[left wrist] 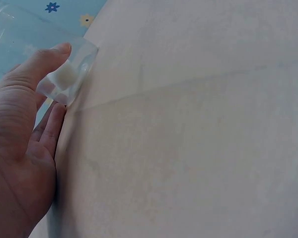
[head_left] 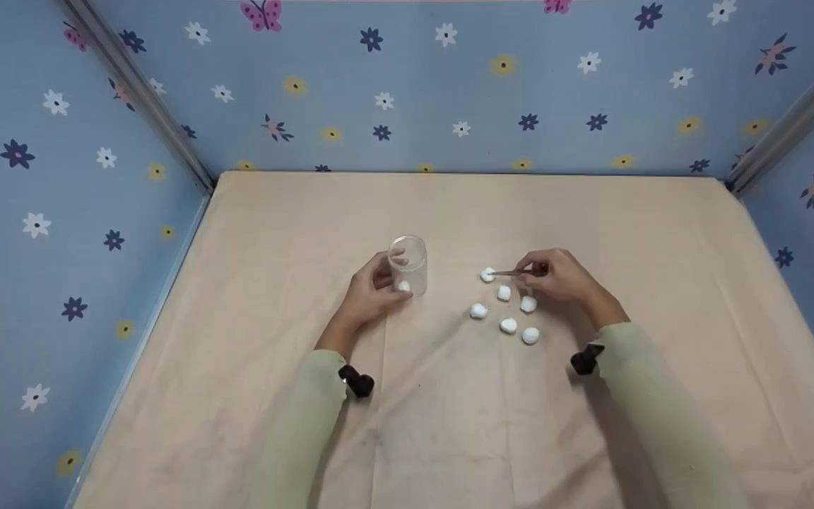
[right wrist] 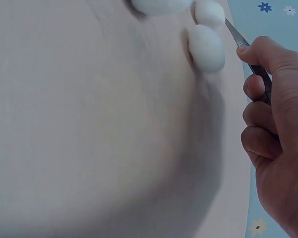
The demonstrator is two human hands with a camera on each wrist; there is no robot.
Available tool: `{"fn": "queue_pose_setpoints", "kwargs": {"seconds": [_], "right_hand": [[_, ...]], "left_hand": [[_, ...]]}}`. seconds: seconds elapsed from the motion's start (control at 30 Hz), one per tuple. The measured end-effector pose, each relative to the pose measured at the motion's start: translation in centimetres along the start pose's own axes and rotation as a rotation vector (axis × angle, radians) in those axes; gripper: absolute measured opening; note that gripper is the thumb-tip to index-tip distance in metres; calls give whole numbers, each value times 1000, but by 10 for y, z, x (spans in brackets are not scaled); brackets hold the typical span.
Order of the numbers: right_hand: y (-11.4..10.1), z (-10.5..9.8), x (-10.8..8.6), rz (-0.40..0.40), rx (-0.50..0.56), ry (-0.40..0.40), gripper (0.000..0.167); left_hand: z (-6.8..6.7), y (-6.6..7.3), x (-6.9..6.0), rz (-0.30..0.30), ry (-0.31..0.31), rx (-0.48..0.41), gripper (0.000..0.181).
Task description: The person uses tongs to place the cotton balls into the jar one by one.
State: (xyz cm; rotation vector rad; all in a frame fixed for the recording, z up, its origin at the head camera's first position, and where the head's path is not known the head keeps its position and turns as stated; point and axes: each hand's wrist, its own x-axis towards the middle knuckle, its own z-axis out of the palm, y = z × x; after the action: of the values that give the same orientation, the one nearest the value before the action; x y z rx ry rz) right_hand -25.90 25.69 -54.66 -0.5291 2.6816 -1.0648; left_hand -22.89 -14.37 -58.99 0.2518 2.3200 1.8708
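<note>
My left hand holds a clear cylindrical cup upright, thumb on the near side and fingers around the back. One white cotton ball lies at the bottom of the cup in the left wrist view. Between the thumb and fingers of my right hand is a pair of tweezers, pointing left. Their tips are at the farthest cotton ball; whether they squeeze it I cannot tell. Several more cotton balls lie loose on the cloth, nearer to me and below the tweezers.
A beige cloth with fold lines covers the table. Blue flowered panels stand behind it and at both sides, with metal posts at the back corners. A small black device sits on each sleeve cuff.
</note>
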Motion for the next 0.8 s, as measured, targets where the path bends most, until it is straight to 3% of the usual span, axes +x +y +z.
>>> {"fn": "queue_pose_setpoints", "kwargs": {"seconds": [0.33,0.8], "right_hand": [[-4,-12,-1,50,13,15,21],[-15,-27,2,-29,-8,90,16]], "left_hand": [[1,2,0,-2,6,7,82],[1,0,0,-4,9,-8,82]]}}
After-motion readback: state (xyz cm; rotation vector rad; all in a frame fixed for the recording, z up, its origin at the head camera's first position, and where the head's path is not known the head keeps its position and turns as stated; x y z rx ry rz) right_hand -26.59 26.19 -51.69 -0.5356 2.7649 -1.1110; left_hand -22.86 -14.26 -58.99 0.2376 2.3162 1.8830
